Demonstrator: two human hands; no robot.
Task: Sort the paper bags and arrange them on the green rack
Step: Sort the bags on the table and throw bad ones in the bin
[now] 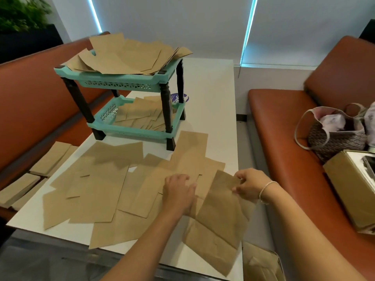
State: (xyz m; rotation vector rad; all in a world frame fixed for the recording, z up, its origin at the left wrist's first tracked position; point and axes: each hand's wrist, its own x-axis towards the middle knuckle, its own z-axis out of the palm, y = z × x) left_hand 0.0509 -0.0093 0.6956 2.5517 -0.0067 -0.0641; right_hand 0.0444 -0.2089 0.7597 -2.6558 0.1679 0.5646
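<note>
Several flat brown paper bags (105, 185) lie spread and overlapping on the white table (213, 110). The green two-tier rack (125, 83) with black legs stands at the table's far left; large bags (129, 55) are piled on its top shelf, smaller bags (142, 116) lie in its lower tray. My right hand (250, 184) pinches the upper right edge of one brown bag (220, 201) near the table's right side. My left hand (179, 191) rests on the bags just left of it, fingers curled at that bag's left edge.
Stacks of small bags (48, 159) sit on the orange bench at left. On the right bench stand a woven handbag (334, 134) and a cardboard box (353, 191). Another open box of bags (261, 262) is at the near right. A plant (22, 13) is at far left.
</note>
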